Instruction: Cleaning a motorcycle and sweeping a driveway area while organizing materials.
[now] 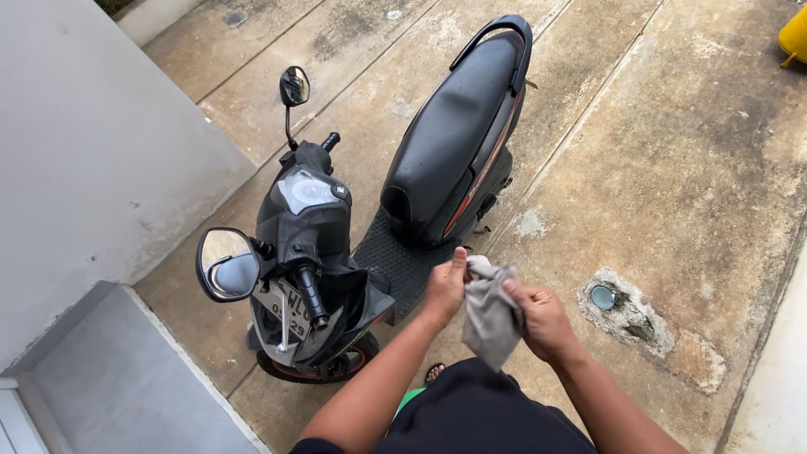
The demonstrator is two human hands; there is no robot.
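- Both hands are raised in front of the body, and a grey cloth (492, 315) is held between them
- Left hand (444, 288): the cloth's upper edge is pinched between thumb and fingers
- Right hand (546, 319): the cloth's right side is gripped by closed fingers, with the lower part left hanging
- The cloth is seen in the air, just beside the footboard (399, 261) of a black scooter (403, 202) and not touching it
- The scooter is parked on stained concrete paving (672, 151); its long black seat (454, 126) is seen beyond the hands, and its handlebar (309, 294) is turned toward the camera
- Two round mirrors are seen, one (227, 265) near the wall and one (294, 86) farther off
- A grey wall (92, 151) is seen on the left, a small round drain cap (602, 297) is set in the paving to the right of the hands, and a yellow object (794, 38) is cut off at the upper right corner
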